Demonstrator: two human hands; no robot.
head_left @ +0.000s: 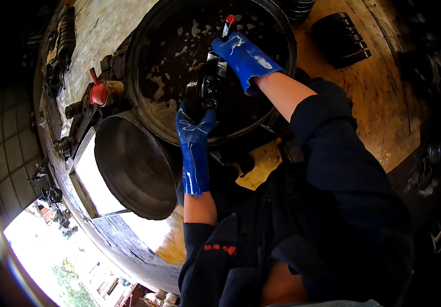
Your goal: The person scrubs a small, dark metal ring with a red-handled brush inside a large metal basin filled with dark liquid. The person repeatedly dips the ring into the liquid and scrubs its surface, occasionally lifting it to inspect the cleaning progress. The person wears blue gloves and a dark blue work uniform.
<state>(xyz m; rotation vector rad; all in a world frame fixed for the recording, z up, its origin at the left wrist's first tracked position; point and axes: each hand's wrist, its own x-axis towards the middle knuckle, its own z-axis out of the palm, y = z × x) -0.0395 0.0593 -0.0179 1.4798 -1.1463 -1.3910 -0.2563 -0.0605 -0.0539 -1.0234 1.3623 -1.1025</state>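
My left hand (195, 127), in a blue rubber glove, grips a dark, glossy metal part (211, 93) from its near side. The part looks round and wet with oil; its exact kind is hard to make out. My right hand (246, 55), gloved alike, is closed around a brush (229, 26) with a black, red-tipped handle. Below that fist shows the brush's shiny metal band, close against the part; its bristles are hidden. Both hands are over a wide round pan (132, 77) that holds dark liquid with pale foam patches.
A deep grey metal basin (136, 166) stands tilted at the pan's left. Behind it are a red plastic piece with a thin stem (97, 92) and dark metal parts. Black ribbed parts (340, 41) stand on the wooden surface (379, 117) at right.
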